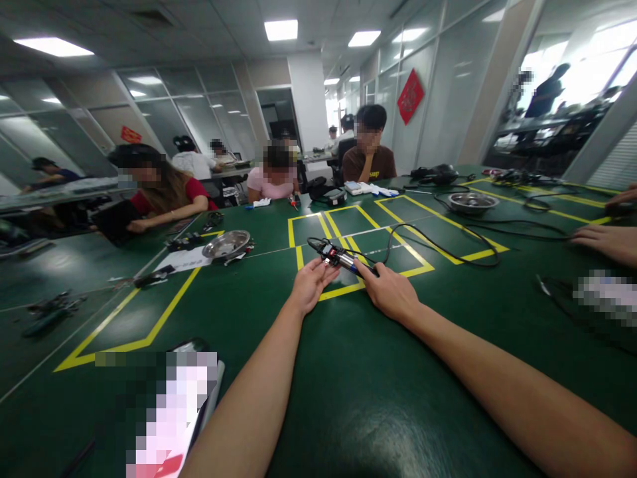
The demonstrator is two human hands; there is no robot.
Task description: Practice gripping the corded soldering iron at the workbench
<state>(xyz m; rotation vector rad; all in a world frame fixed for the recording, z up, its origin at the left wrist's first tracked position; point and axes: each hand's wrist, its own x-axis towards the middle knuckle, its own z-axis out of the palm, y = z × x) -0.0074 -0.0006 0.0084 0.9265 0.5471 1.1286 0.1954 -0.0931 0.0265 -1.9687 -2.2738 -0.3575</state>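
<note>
My right hand (391,289) is wrapped round the dark rear part of a slim silver and blue tool (344,259), whose tip points left. A black cable (423,232) lies on the table to the right of the tool. My left hand (312,285) is palm up at the tool's front end, fingers curled around a small dark and red part (328,252) there; its exact shape is too small to tell. Both hands are over a yellow taped outline (343,290) on the green table (348,385).
A metal bowl (226,245) stands at the left, another metal bowl (472,202) at the right back. A pixelated bright device (174,411) lies near my left forearm. Another person's hand (604,240) rests at the right edge. Several people sit beyond the table.
</note>
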